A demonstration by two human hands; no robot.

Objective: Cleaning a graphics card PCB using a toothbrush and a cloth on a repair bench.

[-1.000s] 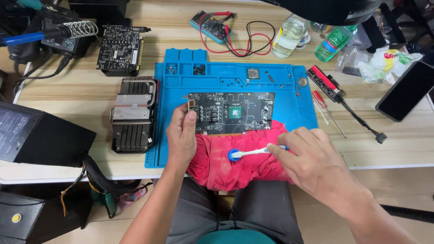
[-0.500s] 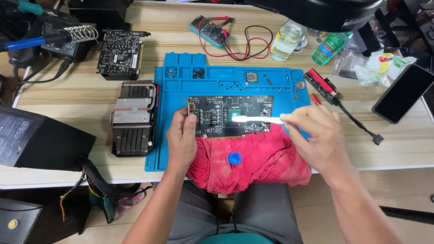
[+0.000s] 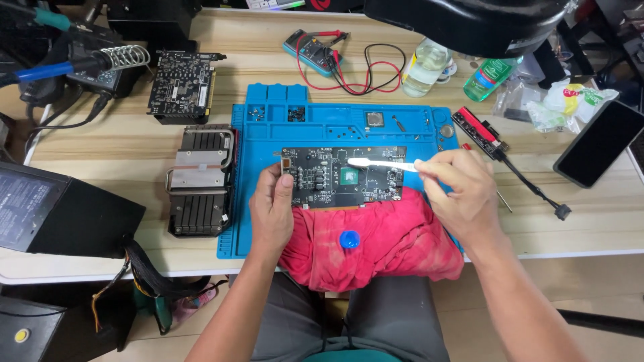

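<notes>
Left hand [image 3: 274,213] gripped the board [image 3: 343,175] on the blue mat [image 3: 268,134]. Right hand [image 3: 456,191], clamped on the white brush [image 3: 376,163], had moved it from the blue cap [image 3: 349,238] onto the chip; brushing underway.

Bright, even light across the counter [image 3: 100,151], coming from overhead, and colours read clean: the blue mat [image 3: 268,134] and red cloth [image 3: 396,241] are vivid. Shadows are soft and short, pooling just under the hands and beside the heatsink [image 3: 200,181]. A mild sheen sits on the phone [image 3: 599,142] screen and the clear bottle [image 3: 425,66]. Focus is sharp mid-frame; the dark lamp head [image 3: 469,23] at the top is blurred. Edges bow slightly, wide-angle style, and the lower corners fall dim.
</notes>
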